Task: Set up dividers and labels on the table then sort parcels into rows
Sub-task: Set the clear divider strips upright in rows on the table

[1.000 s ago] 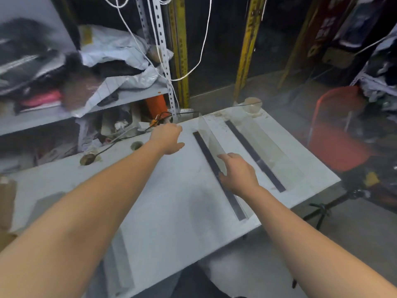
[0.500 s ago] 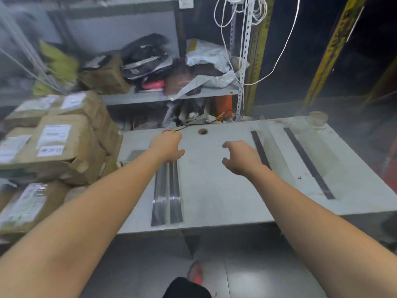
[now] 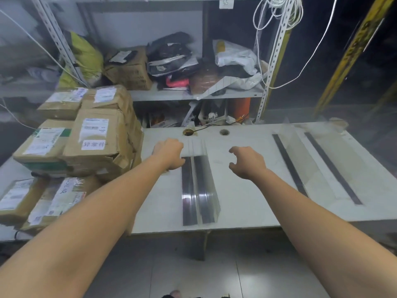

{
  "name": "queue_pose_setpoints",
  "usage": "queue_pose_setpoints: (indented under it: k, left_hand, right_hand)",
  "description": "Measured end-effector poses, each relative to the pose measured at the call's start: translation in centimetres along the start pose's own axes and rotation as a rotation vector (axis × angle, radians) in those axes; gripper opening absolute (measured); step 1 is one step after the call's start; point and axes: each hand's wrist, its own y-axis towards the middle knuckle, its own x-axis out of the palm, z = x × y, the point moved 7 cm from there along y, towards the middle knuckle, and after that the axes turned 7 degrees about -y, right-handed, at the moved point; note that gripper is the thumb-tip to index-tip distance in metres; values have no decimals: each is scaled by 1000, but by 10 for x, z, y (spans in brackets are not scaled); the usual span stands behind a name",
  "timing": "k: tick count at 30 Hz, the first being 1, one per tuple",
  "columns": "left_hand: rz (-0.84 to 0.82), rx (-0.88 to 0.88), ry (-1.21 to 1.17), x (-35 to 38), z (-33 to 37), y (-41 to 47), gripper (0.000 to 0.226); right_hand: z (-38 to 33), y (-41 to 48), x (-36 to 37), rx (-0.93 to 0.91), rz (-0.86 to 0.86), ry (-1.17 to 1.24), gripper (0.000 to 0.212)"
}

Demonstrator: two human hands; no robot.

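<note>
A stack of clear dividers [image 3: 198, 190] with dark base strips lies lengthwise on the white table [image 3: 247, 203], left of its middle. My left hand [image 3: 169, 153] is at the stack's far left edge, fingers curled down onto it. To the right of the stack, my right hand [image 3: 247, 163] hovers with fingers spread and loosely bent, holding nothing. Two more dividers stand on the table's right part, one on a dark strip [image 3: 289, 164] and another on a second strip [image 3: 333, 168]. Brown taped parcels [image 3: 96, 136] with white labels are piled at the table's left end.
Behind the table, a metal shelf [image 3: 193, 95] holds bags, a carton and loose packaging. White cords [image 3: 277, 14] hang from a perforated post at the back right. Two round cable holes [image 3: 224, 132] sit near the table's far edge. Grey floor tiles lie in front.
The view has swung left and down, bringing the parcel pile and stacked dividers to centre. My left hand shifted to the stack's far left edge; my right hand stays hovering and empty.
</note>
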Motion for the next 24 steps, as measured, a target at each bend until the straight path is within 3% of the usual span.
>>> queue_pose_setpoints:
  k: [14, 24]
  left_hand:
    - [-67, 170, -74, 41, -11, 46, 38]
    - [-86, 250, -46, 46, 7, 100, 39]
  right_hand:
    - [-18, 3, 54, 227, -75, 216, 50]
    - [-7, 28, 86, 180, -105, 475, 45]
